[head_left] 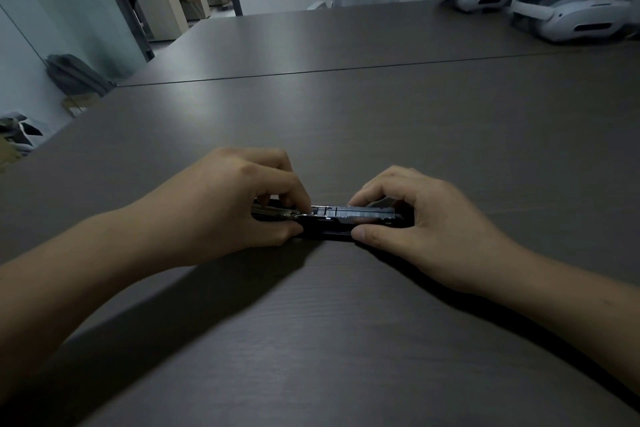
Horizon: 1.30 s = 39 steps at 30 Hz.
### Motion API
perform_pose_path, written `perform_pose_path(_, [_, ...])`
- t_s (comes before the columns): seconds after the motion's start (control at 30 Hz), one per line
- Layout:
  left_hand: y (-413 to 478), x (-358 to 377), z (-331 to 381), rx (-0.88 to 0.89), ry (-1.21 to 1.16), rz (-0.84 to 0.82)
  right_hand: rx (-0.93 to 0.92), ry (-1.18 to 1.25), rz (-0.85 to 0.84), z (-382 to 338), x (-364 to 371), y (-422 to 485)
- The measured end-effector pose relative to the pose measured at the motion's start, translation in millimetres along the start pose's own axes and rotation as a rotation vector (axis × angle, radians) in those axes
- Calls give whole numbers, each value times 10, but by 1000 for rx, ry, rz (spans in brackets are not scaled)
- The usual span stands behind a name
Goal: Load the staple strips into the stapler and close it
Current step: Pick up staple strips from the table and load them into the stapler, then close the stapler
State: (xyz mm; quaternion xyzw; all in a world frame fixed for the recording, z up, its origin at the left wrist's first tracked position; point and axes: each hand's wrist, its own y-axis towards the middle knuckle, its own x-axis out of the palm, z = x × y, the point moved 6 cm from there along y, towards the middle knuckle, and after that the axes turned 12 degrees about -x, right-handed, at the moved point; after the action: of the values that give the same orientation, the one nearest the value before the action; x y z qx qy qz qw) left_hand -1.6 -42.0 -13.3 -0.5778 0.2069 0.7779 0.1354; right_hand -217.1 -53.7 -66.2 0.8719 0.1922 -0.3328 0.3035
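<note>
Both hands, left hand [235,201] and right hand [419,215], pinch the black stapler [332,224]; no readable writing.

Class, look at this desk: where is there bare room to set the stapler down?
Bare table runs from the hands to the seam, and again nearer, between the forearms. It is crowded at the far right corner by the headsets, and where the left hand and right hand grip the stapler.

The black stapler [329,224] lies flat and lengthwise from nine to three o'clock, its magazine channel open upward. A silvery staple strip [360,212] sits in the channel toward the three o'clock end.
</note>
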Motion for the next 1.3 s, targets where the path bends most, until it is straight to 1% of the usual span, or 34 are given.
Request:
perform_pose_path(0.43, [-25,80,32,-11,-18,7,-7,-21,-17,-19,6,6])
perform_pose_path(0.57, [-76,31,-50,-17,-33,48,-17,-50,-41,-33,6,9])
perform_pose_path(0.77, [-241,-54,-431,-144,-98,104,-47,-187,-164,-3,-33,-16])
perform_pose_path(0.93, [-399,-50,-754,-274,-245,64,-46,-208,-224,81,-108,-1])
perform_pose_path(1.07, [-494,24,-996,-413,-366,-8,-39,-192,-245,134,-163,8])
perform_pose_path(1.17, [-547,60,-1068,-443,-428,-46,-43,-185,-236,149,-180,13])
perform_pose_path(1.3, [-560,43,-1110,-449,-459,-43,-26,-155,-237,168,-176,22])
